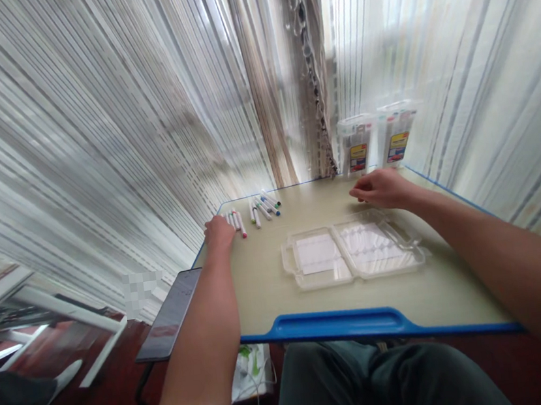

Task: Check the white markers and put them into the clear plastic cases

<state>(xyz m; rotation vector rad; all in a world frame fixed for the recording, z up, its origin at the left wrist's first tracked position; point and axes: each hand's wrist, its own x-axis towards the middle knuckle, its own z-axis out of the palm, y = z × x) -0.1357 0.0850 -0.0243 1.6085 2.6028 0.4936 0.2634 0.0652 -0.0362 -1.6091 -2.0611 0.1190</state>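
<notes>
An open clear plastic case (353, 253) lies flat in the middle of a beige desk (272, 294) with a blue rim. Several markers (264, 207) with coloured caps lie in loose groups at the desk's far left. My left hand (218, 230) rests knuckles up on the leftmost markers, its fingers curled over them. My right hand (381, 188) hovers low over the far right of the desk, just beyond the case, fingers bent together around something small I cannot make out.
Two upright clear marker boxes (376, 140) with labels stand at the desk's far right edge against striped curtains. A dark tablet or phone (169, 317) sits on a stand left of the desk. A blue tray lip (334, 323) runs along the near edge.
</notes>
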